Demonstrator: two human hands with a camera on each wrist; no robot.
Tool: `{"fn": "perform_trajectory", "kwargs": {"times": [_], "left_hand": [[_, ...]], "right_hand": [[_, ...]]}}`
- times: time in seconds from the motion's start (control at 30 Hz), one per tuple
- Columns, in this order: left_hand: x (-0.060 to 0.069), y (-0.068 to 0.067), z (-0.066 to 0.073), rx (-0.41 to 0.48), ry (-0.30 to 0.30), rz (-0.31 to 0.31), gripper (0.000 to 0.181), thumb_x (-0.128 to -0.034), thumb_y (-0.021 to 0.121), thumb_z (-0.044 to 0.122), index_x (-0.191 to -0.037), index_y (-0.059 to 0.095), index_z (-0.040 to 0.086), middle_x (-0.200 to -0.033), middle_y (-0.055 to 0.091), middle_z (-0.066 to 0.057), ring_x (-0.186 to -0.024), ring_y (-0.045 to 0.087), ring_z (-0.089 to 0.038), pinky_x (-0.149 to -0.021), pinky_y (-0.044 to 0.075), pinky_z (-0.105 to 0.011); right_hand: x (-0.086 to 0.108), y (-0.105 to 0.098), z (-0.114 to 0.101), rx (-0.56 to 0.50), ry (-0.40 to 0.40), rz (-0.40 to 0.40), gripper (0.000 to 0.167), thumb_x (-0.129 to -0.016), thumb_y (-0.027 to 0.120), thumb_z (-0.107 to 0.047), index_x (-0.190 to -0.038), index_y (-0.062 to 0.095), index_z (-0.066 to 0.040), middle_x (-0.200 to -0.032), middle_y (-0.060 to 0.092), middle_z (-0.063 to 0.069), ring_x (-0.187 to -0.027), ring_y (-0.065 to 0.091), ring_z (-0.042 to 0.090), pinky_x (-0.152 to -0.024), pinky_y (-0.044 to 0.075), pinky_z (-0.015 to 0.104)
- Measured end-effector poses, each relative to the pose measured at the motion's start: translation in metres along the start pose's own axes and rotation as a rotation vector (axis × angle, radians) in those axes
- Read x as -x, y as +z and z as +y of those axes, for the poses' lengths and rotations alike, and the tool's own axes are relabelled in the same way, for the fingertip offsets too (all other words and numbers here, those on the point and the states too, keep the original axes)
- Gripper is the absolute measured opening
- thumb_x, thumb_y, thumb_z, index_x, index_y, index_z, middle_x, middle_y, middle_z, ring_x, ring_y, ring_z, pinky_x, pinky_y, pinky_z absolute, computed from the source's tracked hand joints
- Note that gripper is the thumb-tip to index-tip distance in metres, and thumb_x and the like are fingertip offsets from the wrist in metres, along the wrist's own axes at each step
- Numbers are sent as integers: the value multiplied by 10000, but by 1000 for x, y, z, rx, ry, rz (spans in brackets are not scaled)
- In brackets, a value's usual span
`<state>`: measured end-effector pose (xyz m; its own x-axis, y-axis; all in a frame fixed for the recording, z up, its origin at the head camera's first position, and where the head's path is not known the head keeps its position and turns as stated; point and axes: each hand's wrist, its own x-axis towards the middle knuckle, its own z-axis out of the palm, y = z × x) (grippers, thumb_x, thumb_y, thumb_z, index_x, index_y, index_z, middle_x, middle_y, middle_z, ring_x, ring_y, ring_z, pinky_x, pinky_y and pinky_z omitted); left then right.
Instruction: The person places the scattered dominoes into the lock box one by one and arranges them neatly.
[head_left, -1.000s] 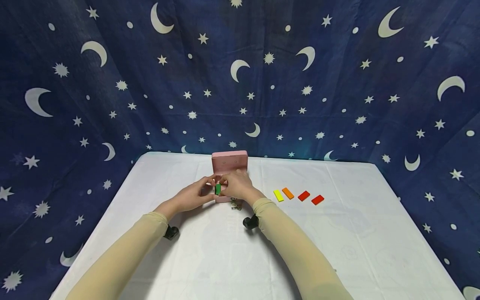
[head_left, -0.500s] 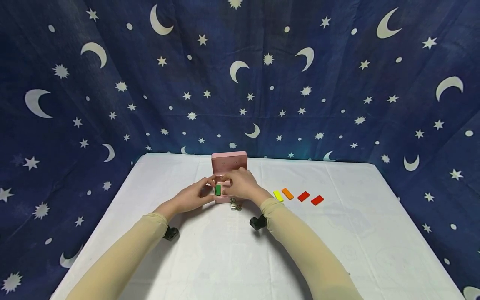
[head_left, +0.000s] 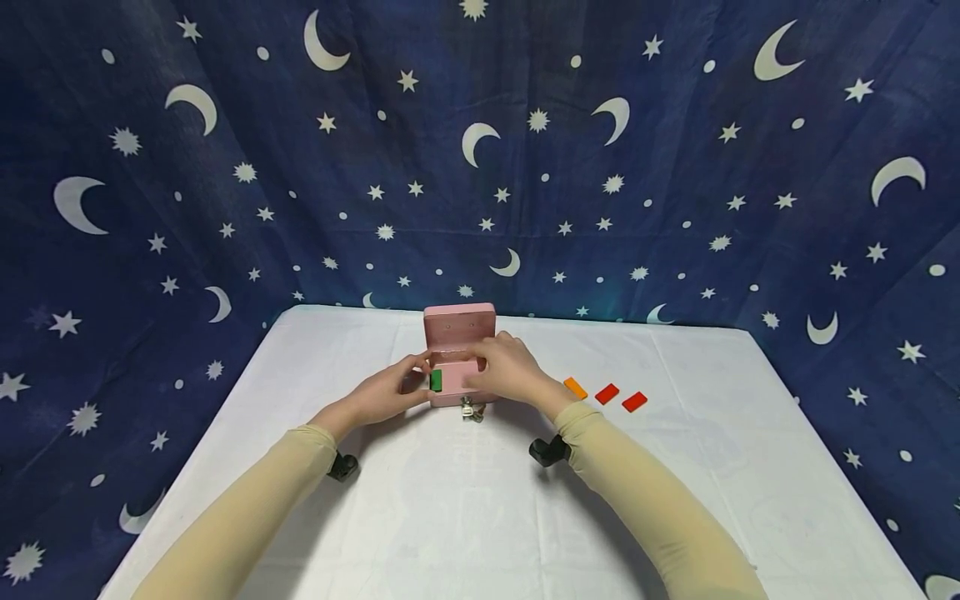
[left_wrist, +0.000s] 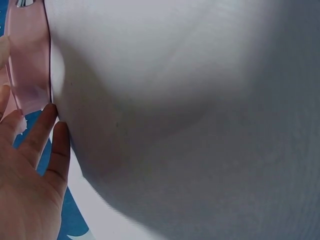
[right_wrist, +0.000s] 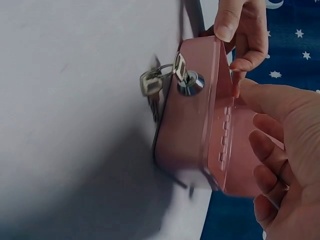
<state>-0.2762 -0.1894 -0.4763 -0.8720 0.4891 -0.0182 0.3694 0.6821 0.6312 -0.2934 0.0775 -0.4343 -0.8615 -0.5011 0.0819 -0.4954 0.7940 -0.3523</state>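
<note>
Keys [head_left: 474,412] hang from the lock at centre frame, at the front of a pink box [right_wrist: 182,120], whose left end the left hand [head_left: 378,392] clasps between thumb and fingers, apparently to keep it from shifting. Inside, a green block [head_left: 436,380] sits by the left wall, while the right hand [head_left: 516,372], thumb and fingertips apart, is over the right part, seemingly holding nothing. Red tiles [head_left: 607,393] and an orange tile [head_left: 576,388] lie right of centre; the raised lid [head_left: 459,323] stands behind.

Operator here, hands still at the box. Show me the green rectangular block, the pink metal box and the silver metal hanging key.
Green rectangular block [head_left: 436,381]: head view, its visible face.
Pink metal box [right_wrist: 186,125]: right wrist view, front wall.
Silver metal hanging key [right_wrist: 151,85]: right wrist view, head.
</note>
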Motion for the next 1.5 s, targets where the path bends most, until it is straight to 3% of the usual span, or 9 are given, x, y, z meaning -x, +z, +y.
{"fn": "perform_trajectory", "kwargs": {"times": [0.23, 0.6, 1.13, 1.5], "left_hand": [[-1, 2, 0, 0, -10, -1, 431, -981, 654, 461, -1293, 502, 204, -1645, 261, 131, -1443, 395, -236, -1110, 376, -521], [0, -1, 1, -13, -12, -8, 444, -978, 643, 494, -1291, 492, 217, -1649, 248, 135, -1446, 389, -227, -1109, 381, -509], [0, 1, 0, -14, -13, 5, 446, -968, 653, 502, -1282, 508, 220, -1647, 254, 136, -1451, 381, -232, -1117, 368, -521], [-1, 1, -1, -12, -5, 3, 438, -974, 647, 499, -1284, 501, 227, -1643, 252, 150, -1442, 396, -218, -1113, 375, -516]], "right_hand": [[28, -11, 21, -9, -31, 56, 404, -855, 771, -351, -1234, 729, -218, -872, 624, -70, -920, 462, 159, -804, 369, 374], [71, -22, 60, -66, 58, 116, 445, -856, 795, -409, -1249, 722, -213, -1009, 684, -16, -1056, 507, 204, -938, 382, 451], [131, -17, 115, -49, 177, 262, 497, -848, 824, -380, -1281, 708, -165, -1187, 683, 23, -1088, 528, 295, -921, 383, 528], [168, -27, 143, -10, 281, 288, 528, -847, 818, -360, -1299, 685, -122, -1235, 655, 127, -1143, 492, 380, -912, 360, 563]]}}
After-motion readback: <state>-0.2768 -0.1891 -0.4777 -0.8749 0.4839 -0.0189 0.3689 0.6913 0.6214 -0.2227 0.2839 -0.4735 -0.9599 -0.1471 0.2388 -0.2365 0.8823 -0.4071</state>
